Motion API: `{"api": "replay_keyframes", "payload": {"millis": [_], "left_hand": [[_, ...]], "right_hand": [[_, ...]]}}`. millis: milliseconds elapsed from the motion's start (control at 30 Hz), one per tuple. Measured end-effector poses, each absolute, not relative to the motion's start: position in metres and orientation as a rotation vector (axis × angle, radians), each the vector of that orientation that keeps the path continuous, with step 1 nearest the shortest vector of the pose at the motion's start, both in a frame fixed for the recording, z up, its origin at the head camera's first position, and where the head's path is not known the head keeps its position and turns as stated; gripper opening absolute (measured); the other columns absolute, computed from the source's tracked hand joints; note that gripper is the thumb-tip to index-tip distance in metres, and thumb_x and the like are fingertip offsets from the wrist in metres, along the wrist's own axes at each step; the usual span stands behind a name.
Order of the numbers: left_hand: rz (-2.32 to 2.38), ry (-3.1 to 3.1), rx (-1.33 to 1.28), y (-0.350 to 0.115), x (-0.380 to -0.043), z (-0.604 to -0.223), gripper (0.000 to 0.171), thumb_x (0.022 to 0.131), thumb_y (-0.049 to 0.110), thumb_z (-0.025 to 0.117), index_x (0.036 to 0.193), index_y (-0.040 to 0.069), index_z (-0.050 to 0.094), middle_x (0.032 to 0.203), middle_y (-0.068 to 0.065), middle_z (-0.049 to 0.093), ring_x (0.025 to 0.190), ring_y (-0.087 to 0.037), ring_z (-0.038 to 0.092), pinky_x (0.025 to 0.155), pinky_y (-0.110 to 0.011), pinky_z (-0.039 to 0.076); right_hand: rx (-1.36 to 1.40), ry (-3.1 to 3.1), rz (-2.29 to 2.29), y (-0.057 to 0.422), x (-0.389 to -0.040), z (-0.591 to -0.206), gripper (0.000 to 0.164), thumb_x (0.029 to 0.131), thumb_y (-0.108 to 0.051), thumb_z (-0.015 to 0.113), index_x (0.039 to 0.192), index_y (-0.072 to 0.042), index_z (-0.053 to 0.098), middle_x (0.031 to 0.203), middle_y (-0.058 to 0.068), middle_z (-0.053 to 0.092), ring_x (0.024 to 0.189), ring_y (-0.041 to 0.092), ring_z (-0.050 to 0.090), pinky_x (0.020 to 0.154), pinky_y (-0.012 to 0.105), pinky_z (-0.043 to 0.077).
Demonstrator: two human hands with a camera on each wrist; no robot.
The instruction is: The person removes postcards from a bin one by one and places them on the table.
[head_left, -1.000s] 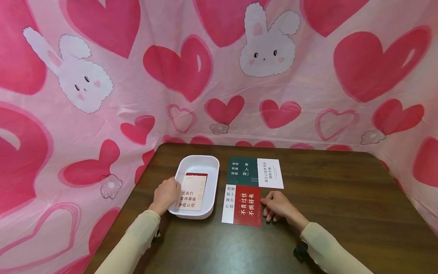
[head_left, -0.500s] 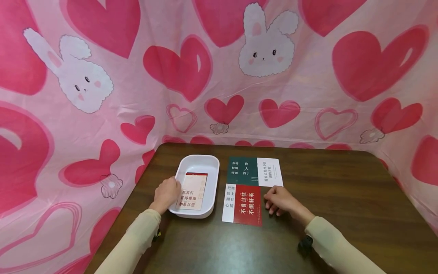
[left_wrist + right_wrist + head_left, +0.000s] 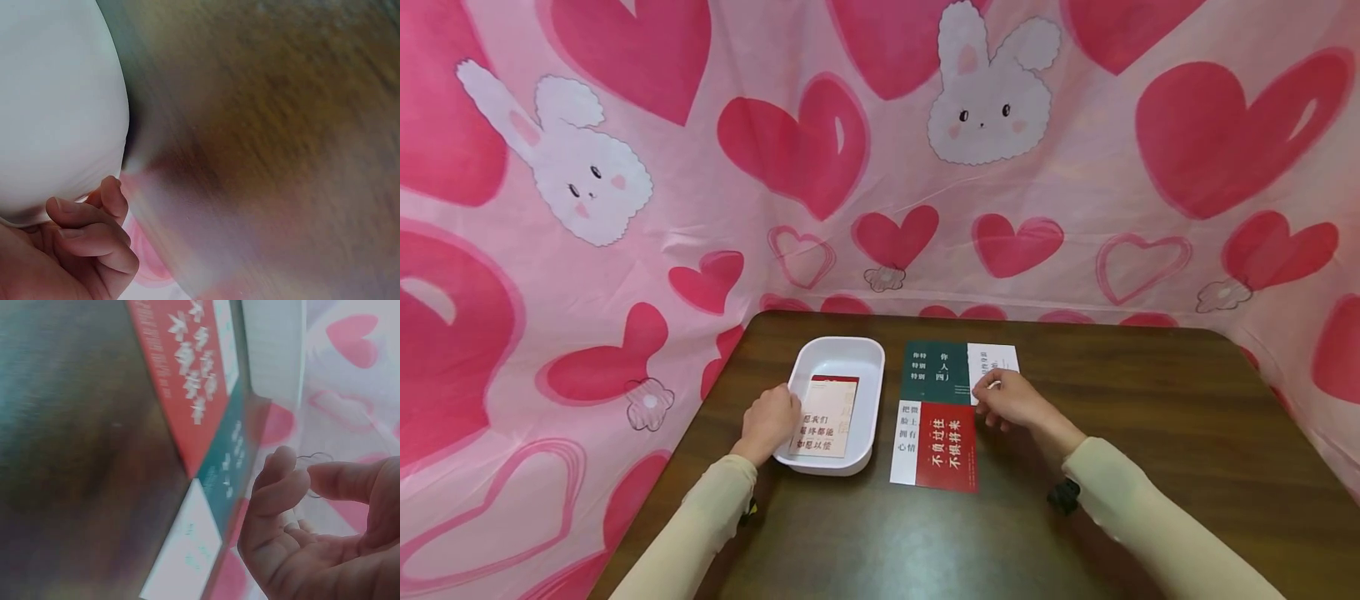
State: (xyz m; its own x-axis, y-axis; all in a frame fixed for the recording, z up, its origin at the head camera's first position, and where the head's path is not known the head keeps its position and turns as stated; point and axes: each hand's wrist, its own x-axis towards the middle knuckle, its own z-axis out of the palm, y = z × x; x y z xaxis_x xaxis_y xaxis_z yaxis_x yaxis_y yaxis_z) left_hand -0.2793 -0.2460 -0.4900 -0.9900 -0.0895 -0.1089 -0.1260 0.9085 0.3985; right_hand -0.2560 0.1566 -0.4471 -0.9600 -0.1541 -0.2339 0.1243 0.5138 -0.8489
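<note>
At the left, my left hand [image 3: 772, 423] grips the near-left rim of a white plastic tray [image 3: 867, 454]. In the left wrist view its fingers curl by the tray's outer wall. Inside the tray lies a cream card [image 3: 823, 417] with printed characters, over a red-edged one. To the right, a green card [image 3: 934, 371], a white card [image 3: 992, 357] and a red card [image 3: 946, 446] with a white strip lie touching or overlapping. My right hand [image 3: 1017, 400] hovers over the white card's near part, hiding some of it. Its thumb and forefinger are bent close together, with nothing visible between them.
Everything stands on a dark brown wooden table [image 3: 1135, 400] with rounded far corners. A pink cloth [image 3: 820, 67] printed with hearts and rabbits hangs behind and along the left side. Dark wrist devices sit at both cuffs.
My right hand has moved away from the red card's right edge, up and over the white card. My left hand stays on the tray rim. The cards look unmoved.
</note>
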Motion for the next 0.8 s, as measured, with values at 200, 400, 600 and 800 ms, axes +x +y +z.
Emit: {"api": "replay_keyframes", "payload": {"millis": [200, 400, 600, 800], "left_hand": [[0.626, 2.987, -0.169, -0.246, -0.279, -0.489, 0.031, 0.106, 0.02, 0.056, 0.118, -0.009, 0.062, 0.082, -0.013, 0.061, 0.074, -0.028, 0.062, 0.072, -0.047, 0.058], [0.618, 2.993, -0.168, -0.247, -0.279, -0.488, 0.032, 0.106, 0.02, 0.056, 0.118, -0.009, 0.063, 0.085, -0.014, 0.063, 0.075, -0.029, 0.063, 0.073, -0.049, 0.058], [0.616, 2.993, -0.172, -0.247, -0.279, -0.489, 0.031, 0.106, 0.019, 0.055, 0.117, -0.009, 0.063, 0.084, -0.014, 0.062, 0.075, -0.029, 0.062, 0.072, -0.048, 0.057], [0.614, 2.997, -0.165, -0.247, -0.28, -0.49, 0.031, 0.106, 0.02, 0.055, 0.116, -0.008, 0.063, 0.082, -0.013, 0.061, 0.074, -0.029, 0.062, 0.071, -0.047, 0.057]], "right_hand": [[-0.113, 2.552, -1.394, 0.145, -0.27, -0.427, 0.026, 0.104, -0.015, 0.06, 0.118, 0.006, 0.057, 0.089, 0.021, 0.071, 0.064, 0.027, 0.068, 0.051, 0.032, 0.054], [-0.228, 2.614, -1.369, 0.129, -0.278, -0.401, 0.03, 0.104, -0.019, 0.063, 0.122, 0.005, 0.059, 0.087, 0.012, 0.071, 0.067, 0.024, 0.069, 0.054, 0.033, 0.055], [-0.28, 2.643, -1.341, 0.111, -0.285, -0.379, 0.031, 0.104, -0.022, 0.063, 0.124, 0.002, 0.06, 0.09, 0.011, 0.07, 0.066, 0.021, 0.066, 0.055, 0.032, 0.054], [-0.334, 2.672, -1.317, 0.098, -0.288, -0.361, 0.029, 0.104, -0.022, 0.062, 0.123, 0.001, 0.06, 0.093, 0.012, 0.07, 0.069, 0.023, 0.067, 0.061, 0.038, 0.058]]}}
